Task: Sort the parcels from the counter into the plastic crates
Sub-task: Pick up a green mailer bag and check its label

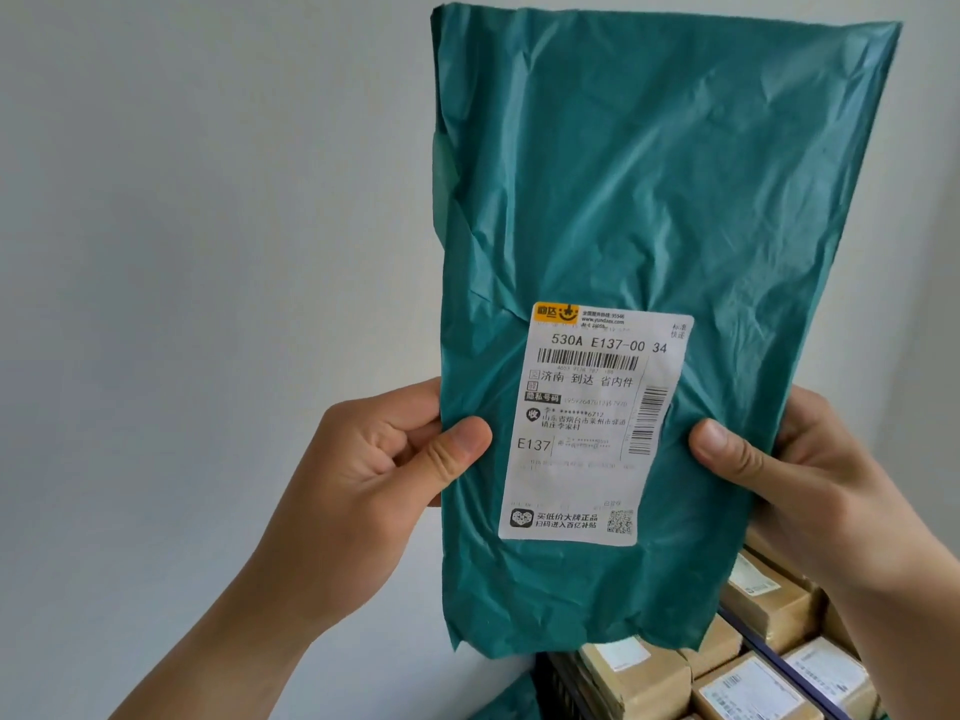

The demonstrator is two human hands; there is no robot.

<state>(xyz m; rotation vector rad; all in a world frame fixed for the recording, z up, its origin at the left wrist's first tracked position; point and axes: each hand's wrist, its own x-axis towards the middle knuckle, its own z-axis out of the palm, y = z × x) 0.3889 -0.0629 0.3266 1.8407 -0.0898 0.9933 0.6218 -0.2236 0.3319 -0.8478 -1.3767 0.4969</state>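
Against the plain grey wall you hold the green mailer [649,210] upright, left hand [363,470] and right hand [795,475] pinching its lower edges; it looks soft, probably light, so grip near the label [587,433].

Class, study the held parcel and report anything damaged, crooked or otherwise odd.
Nothing serious. The teal mailer bag is creased all over, and its shipping label sits slightly tilted and rippled, yet no tear shows. Left hand and right hand pinch its lower sides.
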